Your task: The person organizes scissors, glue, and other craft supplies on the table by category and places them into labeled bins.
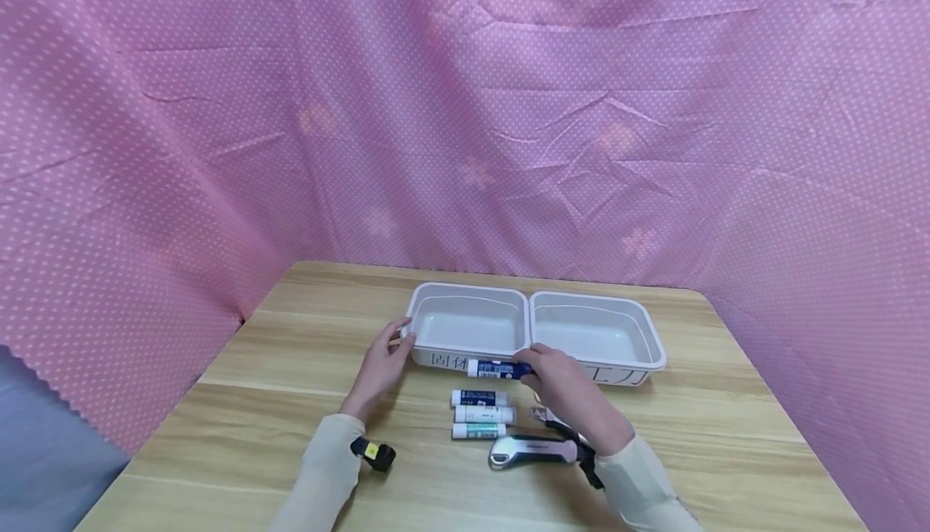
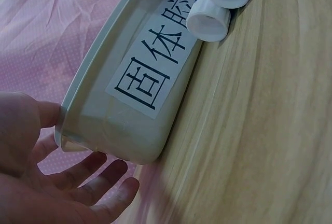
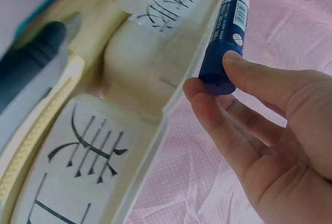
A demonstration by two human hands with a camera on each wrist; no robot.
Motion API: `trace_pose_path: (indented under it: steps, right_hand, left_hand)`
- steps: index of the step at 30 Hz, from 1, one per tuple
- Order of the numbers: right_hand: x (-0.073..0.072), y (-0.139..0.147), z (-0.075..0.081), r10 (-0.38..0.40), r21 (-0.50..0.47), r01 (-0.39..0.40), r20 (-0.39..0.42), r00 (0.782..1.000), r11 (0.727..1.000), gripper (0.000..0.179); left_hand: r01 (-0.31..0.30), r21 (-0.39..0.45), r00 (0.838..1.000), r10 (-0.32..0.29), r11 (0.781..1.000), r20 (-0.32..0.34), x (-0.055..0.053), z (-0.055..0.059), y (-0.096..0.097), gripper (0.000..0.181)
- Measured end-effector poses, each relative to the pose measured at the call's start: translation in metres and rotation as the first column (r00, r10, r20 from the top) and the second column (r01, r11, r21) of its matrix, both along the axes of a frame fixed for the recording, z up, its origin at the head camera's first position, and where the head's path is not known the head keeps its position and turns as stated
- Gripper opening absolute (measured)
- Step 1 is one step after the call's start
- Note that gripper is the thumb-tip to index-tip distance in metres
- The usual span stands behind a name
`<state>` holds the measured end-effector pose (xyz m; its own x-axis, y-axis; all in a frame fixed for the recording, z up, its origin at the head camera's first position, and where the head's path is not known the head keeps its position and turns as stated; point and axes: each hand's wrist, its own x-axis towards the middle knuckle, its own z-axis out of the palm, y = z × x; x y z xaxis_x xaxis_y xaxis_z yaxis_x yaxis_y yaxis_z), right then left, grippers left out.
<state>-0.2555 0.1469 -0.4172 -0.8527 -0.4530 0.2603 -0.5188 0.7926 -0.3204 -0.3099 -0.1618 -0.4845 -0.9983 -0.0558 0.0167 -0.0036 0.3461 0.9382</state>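
My right hand (image 1: 563,383) pinches a dark blue glue stick (image 1: 490,368) between thumb and fingertips, held at the front of the left white tray (image 1: 465,352). In the right wrist view the glue stick (image 3: 228,37) is beside the tray rim, its pale end pointing away from the hand. With fingers spread, my left hand (image 1: 381,366) touches the left tray's outer corner; in the left wrist view its thumb and index finger meet the tray rim (image 2: 83,79). Three more glue sticks (image 1: 484,415) lie side by side before the tray.
A second white tray (image 1: 647,338) adjoins the left one; both carry paper labels with black characters. A pink and black utility knife (image 1: 534,451) lies near the right forearm, with another knife (image 1: 555,419) partly hidden beneath it. Behind the wooden table (image 1: 291,338) hangs a pink dotted cloth (image 1: 436,112).
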Motion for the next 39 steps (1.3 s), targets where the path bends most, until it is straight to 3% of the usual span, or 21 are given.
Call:
trace_pose_path:
  steps: [13, 24, 39]
  right_hand:
    - [-0.009, -0.002, 0.012, -0.005, -0.100, 0.008, 0.032, 0.999, 0.995, 0.027]
    - [-0.017, -0.004, 0.021, -0.022, -0.132, 0.020, -0.016, 1.000, 0.991, 0.026]
    - [-0.032, -0.001, 0.016, -0.040, -0.176, 0.037, -0.012, 0.999, 0.984, 0.025]
  left_hand:
    - [-0.013, 0.004, 1.000, 0.013, 1.000, -0.021, 0.000, -0.004, -0.001, 0.050]
    - [-0.012, 0.013, 1.000, 0.013, 1.000, -0.027, -0.001, -0.004, 0.000, 0.049]
    - [-0.007, 0.013, 0.999, 0.007, 1.000, -0.038, 0.000, -0.003, 0.000, 0.050]
